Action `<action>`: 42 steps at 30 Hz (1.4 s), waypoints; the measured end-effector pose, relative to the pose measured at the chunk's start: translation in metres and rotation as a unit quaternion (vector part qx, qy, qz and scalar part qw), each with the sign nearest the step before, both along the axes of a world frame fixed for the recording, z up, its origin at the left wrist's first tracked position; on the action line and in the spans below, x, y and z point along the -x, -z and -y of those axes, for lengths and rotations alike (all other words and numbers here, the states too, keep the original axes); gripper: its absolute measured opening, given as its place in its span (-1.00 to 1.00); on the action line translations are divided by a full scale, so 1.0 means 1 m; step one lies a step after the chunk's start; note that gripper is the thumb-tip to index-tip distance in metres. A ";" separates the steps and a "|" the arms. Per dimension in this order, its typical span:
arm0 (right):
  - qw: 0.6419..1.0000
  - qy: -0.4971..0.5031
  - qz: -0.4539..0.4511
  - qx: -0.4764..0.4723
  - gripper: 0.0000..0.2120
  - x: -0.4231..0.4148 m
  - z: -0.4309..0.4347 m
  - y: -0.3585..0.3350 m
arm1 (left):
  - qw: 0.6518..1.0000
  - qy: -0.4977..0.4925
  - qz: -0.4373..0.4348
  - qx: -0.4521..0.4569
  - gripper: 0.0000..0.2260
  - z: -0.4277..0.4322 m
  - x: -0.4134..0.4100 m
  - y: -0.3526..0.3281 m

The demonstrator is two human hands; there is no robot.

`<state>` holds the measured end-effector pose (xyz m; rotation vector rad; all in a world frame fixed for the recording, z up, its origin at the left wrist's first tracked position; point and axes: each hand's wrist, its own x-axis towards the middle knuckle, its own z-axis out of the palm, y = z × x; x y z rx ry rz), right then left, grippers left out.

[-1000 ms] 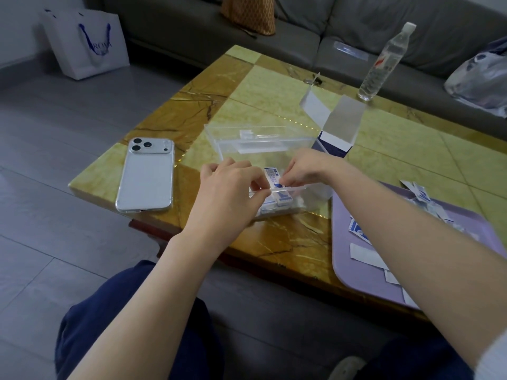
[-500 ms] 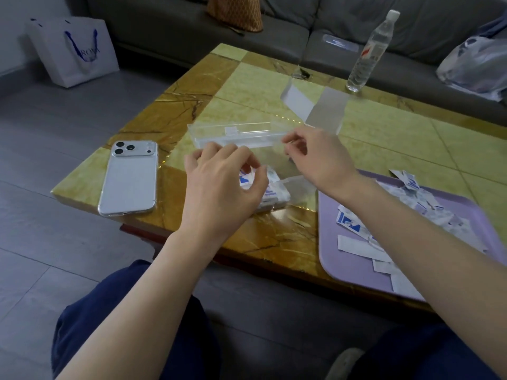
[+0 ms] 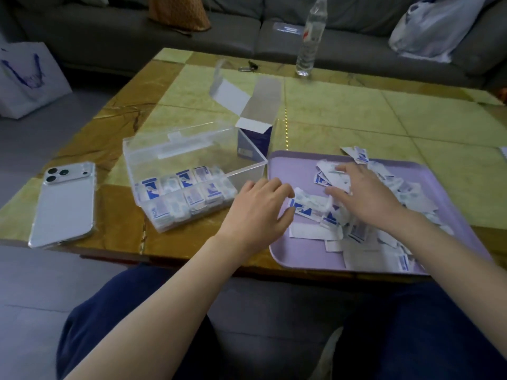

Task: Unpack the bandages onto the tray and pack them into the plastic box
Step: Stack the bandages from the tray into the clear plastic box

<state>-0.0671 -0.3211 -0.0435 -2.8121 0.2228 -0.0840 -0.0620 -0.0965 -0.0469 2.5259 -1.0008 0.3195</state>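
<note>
A clear plastic box (image 3: 248,167) stands open on the table, with two rows of wrapped bandages (image 3: 186,196) packed along its near side. To its right lies a purple tray (image 3: 299,259) holding a loose pile of white and blue bandages (image 3: 406,193). My left hand (image 3: 258,209) is at the tray's left edge, thumb and fingers pinched on the end of a bandage (image 3: 310,205). My right hand (image 3: 365,198) lies spread flat on the pile, palm down, fingers apart.
An opened cardboard bandage carton (image 3: 255,133) stands behind the box. A phone (image 3: 65,204) lies face down at the table's left. A water bottle (image 3: 310,42) and keys (image 3: 248,67) sit at the far edge. A sofa and bags lie beyond.
Both hands have left the plastic box and moved right onto the tray. The left hand has taken hold of a bandage there, and the right hand has spread over the pile.
</note>
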 end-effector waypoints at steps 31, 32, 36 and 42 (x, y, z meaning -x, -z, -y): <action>0.982 0.035 -0.009 -0.183 -0.62 0.006 -0.006 0.004 | 0.986 -0.024 -0.088 -0.140 -0.58 0.052 -0.011 0.027; 0.985 0.058 0.022 -0.164 -0.64 0.006 -0.002 0.004 | 0.986 -0.024 -0.089 -0.139 -0.57 0.052 -0.012 0.026; 0.986 0.145 -0.053 -0.057 -0.43 0.014 0.012 0.006 | 0.985 -0.044 -0.094 -0.136 -0.52 0.057 -0.016 0.027; 0.981 0.106 -0.141 -0.080 -0.14 0.019 0.008 0.001 | 0.982 -0.051 -0.112 -0.146 -0.48 0.068 -0.022 0.024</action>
